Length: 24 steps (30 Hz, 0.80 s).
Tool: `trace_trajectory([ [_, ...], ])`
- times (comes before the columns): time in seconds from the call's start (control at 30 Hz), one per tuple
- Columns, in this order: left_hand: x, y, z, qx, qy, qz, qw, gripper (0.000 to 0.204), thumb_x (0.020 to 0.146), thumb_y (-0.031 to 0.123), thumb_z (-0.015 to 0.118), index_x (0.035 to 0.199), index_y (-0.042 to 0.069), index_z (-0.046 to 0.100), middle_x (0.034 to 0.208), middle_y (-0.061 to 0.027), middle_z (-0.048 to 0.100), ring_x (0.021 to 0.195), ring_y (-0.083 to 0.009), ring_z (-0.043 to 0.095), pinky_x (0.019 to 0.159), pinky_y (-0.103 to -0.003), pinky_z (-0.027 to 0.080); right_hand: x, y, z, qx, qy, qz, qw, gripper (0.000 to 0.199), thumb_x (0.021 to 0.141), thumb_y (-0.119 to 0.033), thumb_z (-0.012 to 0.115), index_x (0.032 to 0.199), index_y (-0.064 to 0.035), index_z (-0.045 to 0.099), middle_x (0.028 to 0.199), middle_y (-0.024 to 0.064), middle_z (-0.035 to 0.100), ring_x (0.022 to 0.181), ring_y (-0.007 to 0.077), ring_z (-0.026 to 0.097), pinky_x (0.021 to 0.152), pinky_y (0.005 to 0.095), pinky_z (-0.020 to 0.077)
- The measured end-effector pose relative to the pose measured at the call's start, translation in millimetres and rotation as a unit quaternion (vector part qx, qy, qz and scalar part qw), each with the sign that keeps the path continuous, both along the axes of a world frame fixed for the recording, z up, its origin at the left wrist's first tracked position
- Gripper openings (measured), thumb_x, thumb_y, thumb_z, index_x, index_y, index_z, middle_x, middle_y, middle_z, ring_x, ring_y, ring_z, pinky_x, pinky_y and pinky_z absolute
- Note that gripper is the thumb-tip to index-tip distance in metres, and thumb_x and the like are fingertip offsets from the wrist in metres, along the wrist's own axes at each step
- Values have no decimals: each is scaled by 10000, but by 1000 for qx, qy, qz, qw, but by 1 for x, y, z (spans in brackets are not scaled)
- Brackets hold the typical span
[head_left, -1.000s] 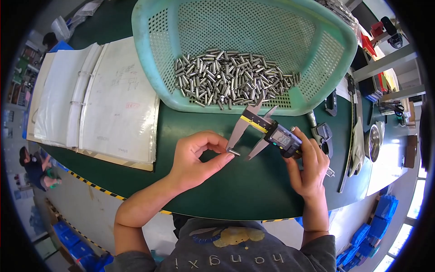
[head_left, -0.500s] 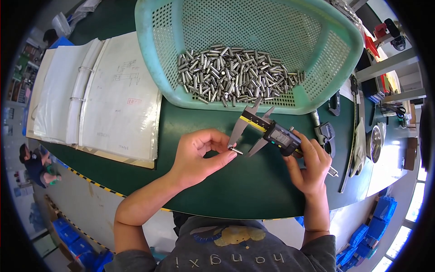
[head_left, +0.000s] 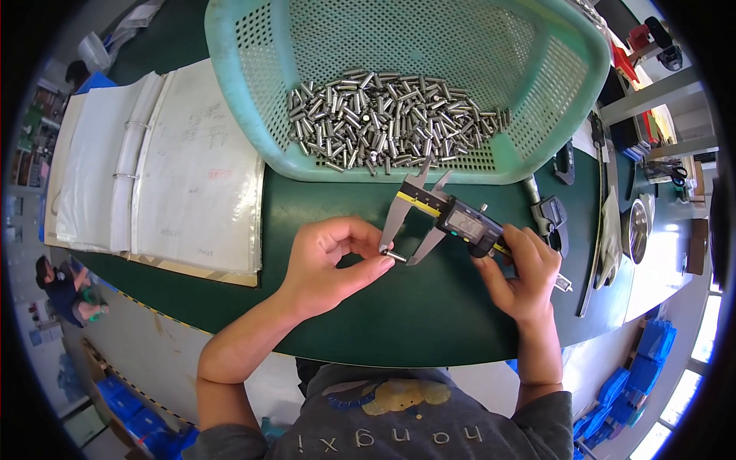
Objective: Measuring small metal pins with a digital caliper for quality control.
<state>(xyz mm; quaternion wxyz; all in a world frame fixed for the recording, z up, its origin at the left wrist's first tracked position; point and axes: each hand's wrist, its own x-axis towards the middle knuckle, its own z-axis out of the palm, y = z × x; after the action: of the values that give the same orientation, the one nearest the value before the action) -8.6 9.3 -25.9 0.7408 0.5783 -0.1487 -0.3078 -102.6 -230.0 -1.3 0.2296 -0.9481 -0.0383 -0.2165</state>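
Note:
My left hand (head_left: 331, 262) pinches a small metal pin (head_left: 394, 255) between thumb and forefinger, over the green table (head_left: 429, 322). The pin sits between the lower jaws of a digital caliper (head_left: 452, 218). My right hand (head_left: 520, 272) grips the caliper by its body and beam, thumb near the display. Just beyond the caliper stands a turquoise plastic basket (head_left: 245, 92) holding several loose metal pins (head_left: 391, 119) piled along its near side.
An open ring binder (head_left: 161, 169) with plastic sleeves lies at the left of the table. Another caliper or gauge (head_left: 550, 215) and a long ruler (head_left: 594, 253) lie at the right. Blue bins (head_left: 636, 376) stand on the floor at lower right; a person (head_left: 65, 287) sits far left.
The view has shifted slightly. Both hands keep the pin and caliper together in nearly the same place.

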Motion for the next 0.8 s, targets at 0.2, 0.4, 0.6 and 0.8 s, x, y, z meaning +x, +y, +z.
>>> trace_trajectory([
  [0.2, -1, 0, 4, 4, 11, -15, 1000, 134, 767, -4, 694, 875, -24, 618, 861, -45, 626, 766, -95, 593, 724, -238, 487, -2, 0, 2, 12, 7, -11, 1000, 320, 641, -227, 775, 814, -20, 603, 582, 68, 513, 450, 230, 504, 416, 314, 392],
  [0.4, 3, 0, 1, 18, -52, -44, 998, 215, 754, 13, 703, 927, -14, 578, 924, -53, 598, 826, -96, 583, 772, -244, 479, 1, -2, -1, 4, 2, -7, 1000, 330, 641, -266, 776, 800, -32, 608, 596, 74, 536, 460, 249, 528, 422, 327, 408],
  [0.6, 4, 3, 5, 29, -45, -47, 997, 199, 762, 22, 698, 910, -7, 568, 928, -48, 594, 826, -95, 584, 785, -243, 477, 2, -3, 0, -7, -4, -9, 1000, 342, 656, -322, 761, 787, -45, 608, 609, 73, 540, 459, 260, 520, 426, 341, 408],
  [0.8, 3, 6, 3, 65, -67, -39, 995, 136, 786, 22, 678, 871, 2, 574, 856, -25, 593, 760, -83, 589, 730, -234, 480, -1, 0, 4, -27, 46, 15, 998, 408, 733, -212, 696, 1073, -17, 584, 682, 79, 544, 522, 260, 546, 485, 342, 439],
])
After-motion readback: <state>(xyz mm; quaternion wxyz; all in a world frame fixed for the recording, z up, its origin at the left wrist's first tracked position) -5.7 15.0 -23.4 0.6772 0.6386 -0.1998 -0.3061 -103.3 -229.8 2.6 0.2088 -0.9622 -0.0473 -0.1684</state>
